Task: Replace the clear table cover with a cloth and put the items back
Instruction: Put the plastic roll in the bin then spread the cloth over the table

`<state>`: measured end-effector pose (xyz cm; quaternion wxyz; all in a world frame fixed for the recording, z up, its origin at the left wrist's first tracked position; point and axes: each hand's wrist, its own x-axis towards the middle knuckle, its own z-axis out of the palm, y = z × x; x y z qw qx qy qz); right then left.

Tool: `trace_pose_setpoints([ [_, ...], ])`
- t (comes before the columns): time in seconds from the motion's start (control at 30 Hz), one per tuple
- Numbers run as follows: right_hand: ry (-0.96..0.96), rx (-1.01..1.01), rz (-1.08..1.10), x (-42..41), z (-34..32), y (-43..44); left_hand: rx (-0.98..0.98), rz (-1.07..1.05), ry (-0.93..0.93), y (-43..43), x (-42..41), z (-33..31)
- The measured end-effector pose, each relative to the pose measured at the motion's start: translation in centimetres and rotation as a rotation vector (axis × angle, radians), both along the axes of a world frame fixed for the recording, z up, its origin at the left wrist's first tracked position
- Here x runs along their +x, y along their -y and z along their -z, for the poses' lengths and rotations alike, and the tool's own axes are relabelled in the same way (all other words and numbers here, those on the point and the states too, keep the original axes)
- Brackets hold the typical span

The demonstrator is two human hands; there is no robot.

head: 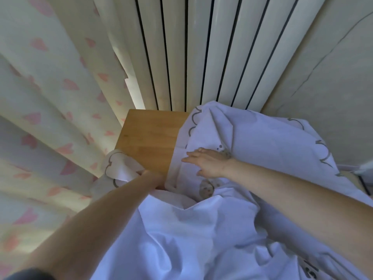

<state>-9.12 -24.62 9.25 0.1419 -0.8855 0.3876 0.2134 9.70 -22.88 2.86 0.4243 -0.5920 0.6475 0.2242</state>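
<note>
The right hand [210,161] lies flat in the middle of the frame, fingers straight and close together, palm down on the cloth [262,142]. The fingertips point toward the left, near the cloth's edge where it meets bare wood. The left hand [150,176] sits just left of and below it, at the near edge of the table [147,138]. It grips a corner of the cloth, which sticks out past the hand toward the left; the forearm hides most of the fingers.

The cloth is white with a gray scalloped border and small printed figures. It covers the right part of the table in loose, rumpled folds and spills down over the near side, filling the lower right of the frame. The left part of the wooden tabletop shows bare.

A cream curtain [50,98] with pink hearts hangs along the left of the frame, just beside the table. A white radiator [191,47] with tall columns stands behind the table at top center. A pale wall [333,67] fills the upper right.
</note>
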Motion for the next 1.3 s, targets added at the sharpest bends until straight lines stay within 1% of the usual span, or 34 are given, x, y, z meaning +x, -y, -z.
trace_pose_setpoints([
  [0.07, -0.175, -0.083, -0.188, 1.4, 1.9, 1.6, -0.036, 0.105, 0.01, -0.5, 0.9, -0.6],
  [0.13, -0.287, -0.177, -0.323, 3.0, 4.2, 2.2, -0.155, 0.329, -0.028, -1.0, 2.3, -0.7],
  [0.2, -0.377, -0.219, -0.371, 4.4, 5.7, 2.4, -0.254, 0.558, -0.054, -1.6, 3.7, -0.3],
  [0.23, -0.393, -0.231, -0.366, 4.7, 5.9, 2.4, -0.285, 0.618, -0.06, -1.8, 4.1, -0.3],
  [0.3, -0.366, -0.273, -0.352, 4.8, 5.5, 2.2, -0.358, 0.646, -0.063, -2.0, 4.7, 0.1],
  [0.37, -0.35, -0.339, -0.364, 4.7, 5.0, 2.0, -0.56, 0.629, -0.133, -1.9, 4.7, 0.2],
  [0.4, -0.352, -0.369, -0.366, 4.7, 4.7, 1.9, -0.693, 0.624, -0.187, -1.6, 4.5, 0.2],
  [0.43, -0.335, -0.396, -0.356, 4.7, 4.5, 1.7, -0.842, 0.591, -0.268, -1.2, 4.2, 0.5],
  [0.47, -0.288, -0.407, -0.327, 4.6, 4.7, 1.7, -0.931, 0.511, -0.344, -0.9, 3.6, 0.4],
  [0.5, -0.245, -0.405, -0.279, 4.5, 5.0, 1.7, -0.967, 0.409, -0.424, -0.6, 2.9, 0.2],
  [0.53, -0.207, -0.412, -0.234, 4.2, 5.3, 1.7, -0.904, 0.29, -0.486, -0.5, 2.3, 0.1],
  [0.57, -0.147, -0.416, -0.17, 3.8, 5.5, 1.7, -0.832, 0.186, -0.504, -0.5, 1.5, -0.2],
  [0.6, -0.088, -0.428, -0.115, 3.2, 5.9, 1.7, -0.736, 0.098, -0.46, -0.7, 0.9, 0.0],
  [0.63, -0.048, -0.438, -0.044, 2.3, 6.1, 1.8, -0.666, 0.065, -0.363, -0.9, 0.7, 0.7],
  [0.67, 0.018, -0.471, 0.029, 1.5, 6.1, 2.2, -0.639, 0.048, -0.295, -1.1, 0.7, 1.5],
  [0.7, 0.057, -0.507, 0.092, 0.7, 6.2, 2.7, -0.649, 0.046, -0.279, -1.7, 0.8, 2.0],
  [0.77, 0.073, -0.601, 0.176, -0.1, 5.7, 3.3, -0.627, 0.077, -0.314, -2.5, 1.5, 1.9],
  [0.83, 0.094, -0.666, 0.268, -0.7, 4.4, 3.9, -0.849, 0.154, -0.327, -2.4, 2.2, 2.2],
  [0.87, 0.102, -0.652, 0.339, -1.3, 3.9, 4.1, -0.947, 0.171, -0.315, -2.4, 2.5, 1.8],
  [0.97, 0.088, -0.588, 0.639, -4.3, 3.2, 5.6, -1.187, 0.107, -0.322, -2.9, 3.5, -0.1],
  [1.03, 0.129, -0.6, 0.803, -6.5, 2.6, 5.9, -1.318, 0.086, -0.349, -3.5, 4.8, -0.5],
  [1.07, 0.147, -0.627, 0.851, -7.2, 2.4, 6.0, -1.332, 0.114, -0.375, -4.1, 5.5, -0.5],
  [1.1, 0.143, -0.616, 0.874, -7.7, 2.2, 6.1, -1.321, 0.146, -0.412, -4.6, 6.1, -0.3],
  [1.13, 0.098, -0.554, 0.864, -7.9, 1.7, 6.1, -1.261, 0.135, -0.461, -5.0, 6.3, -0.6],
  [1.2, -0.065, -0.337, 0.728, -7.4, 0.3, 6.6, -1.128, 0.073, -0.481, -5.5, 5.8, -1.4],
  [1.23, -0.18, -0.214, 0.634, -6.7, -0.7, 7.1, -1.04, 0.017, -0.438, -5.2, 5.2, -2.2],
  [1.27, -0.296, -0.141, 0.536, -5.6, -1.6, 7.4, -0.941, -0.042, -0.34, -4.4, 4.5, -2.8],
  [1.3, -0.369, -0.133, 0.445, -4.4, -2.4, 7.8, -0.871, -0.06, -0.269, -3.5, 3.9, -3.5],
])
